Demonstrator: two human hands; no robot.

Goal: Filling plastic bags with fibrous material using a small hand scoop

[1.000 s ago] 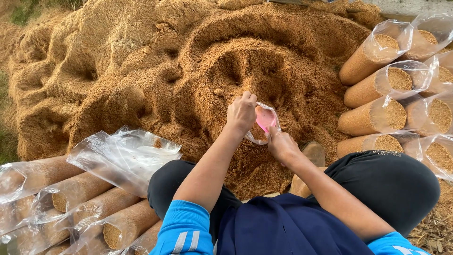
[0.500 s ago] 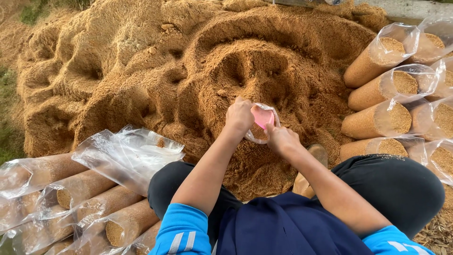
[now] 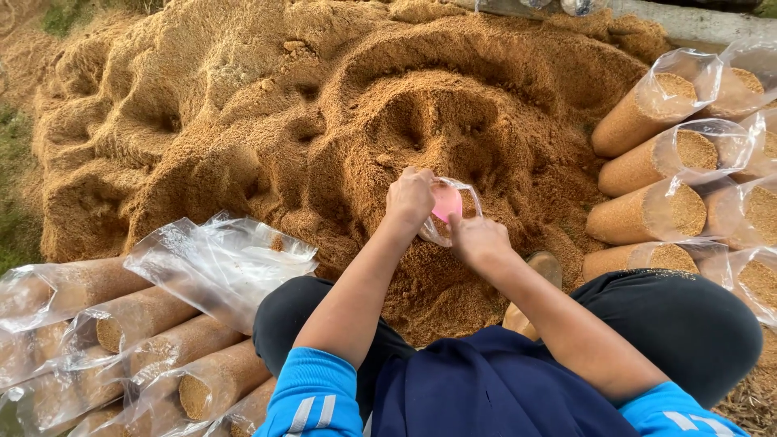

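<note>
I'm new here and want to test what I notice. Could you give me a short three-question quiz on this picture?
1. True or false: both hands hold one clear bag.
2. What colour shows inside that bag? A) green B) pink C) black
3. Where do filled bags lie?

Key:
1. True: left hand and right hand grip the clear bag.
2. B.
3. On both sides of the sawdust pile: filled bags right, more left.

On the ground [image 3: 16, 235] lies a big sawdust heap [image 3: 243, 121], with packed clear bags left [image 3: 137, 340] and right [image 3: 655, 162].
</note>
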